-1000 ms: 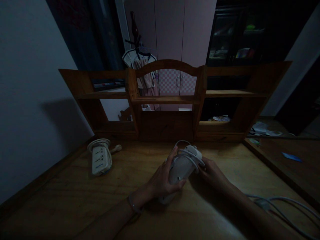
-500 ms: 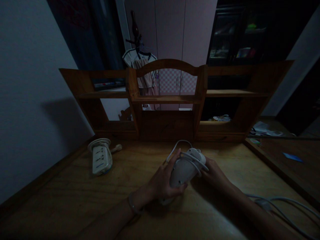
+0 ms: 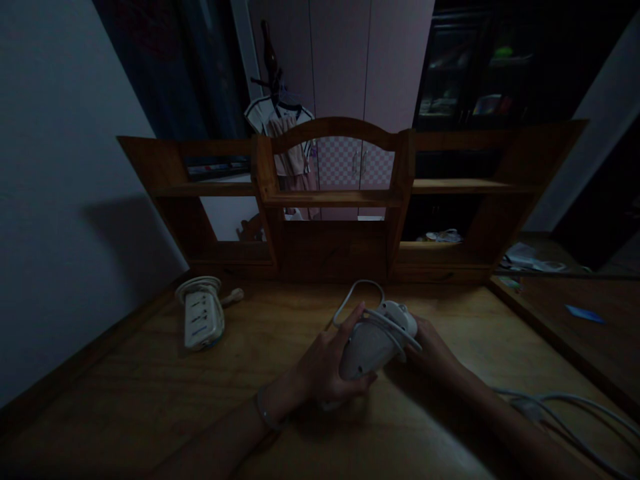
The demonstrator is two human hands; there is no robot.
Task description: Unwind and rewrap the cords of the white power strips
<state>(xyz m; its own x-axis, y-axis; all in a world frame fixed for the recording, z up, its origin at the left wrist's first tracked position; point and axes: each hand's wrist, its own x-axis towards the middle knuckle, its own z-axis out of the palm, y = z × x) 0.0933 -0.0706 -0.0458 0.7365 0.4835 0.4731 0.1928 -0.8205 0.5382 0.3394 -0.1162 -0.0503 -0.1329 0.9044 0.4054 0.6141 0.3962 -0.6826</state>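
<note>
Device (image 3: 373, 350), white, cord-wrapped, qty 1: over desk (image 3: 125, 387) ctr. L hand (image 3: 323, 367) gripping it; R hand (image 3: 433, 350) at far end, part hidden, can't tell grip. Power strip (image 3: 203, 320), qty 1: desk L. Dark cabinet (image 3: 457, 23), qty 1: green item (image 3: 503, 51) inside.

A wooden shelf unit (image 3: 333, 199) stood in a dim room.
Behind the unit's left part hung a dark blue curtain (image 3: 173, 67); behind its arched middle, a coat stand (image 3: 269, 53) bore a striped white shirt (image 3: 258, 115), with a pale pink wardrobe (image 3: 340, 67) farther back. A dark glass-fronted cabinet (image 3: 453, 73) rose behind the unit's right part. A pale wall (image 3: 60, 167) ran beside its left end; right of the unit lay a blue card (image 3: 584, 313) on a brown surface (image 3: 555, 347).
</note>
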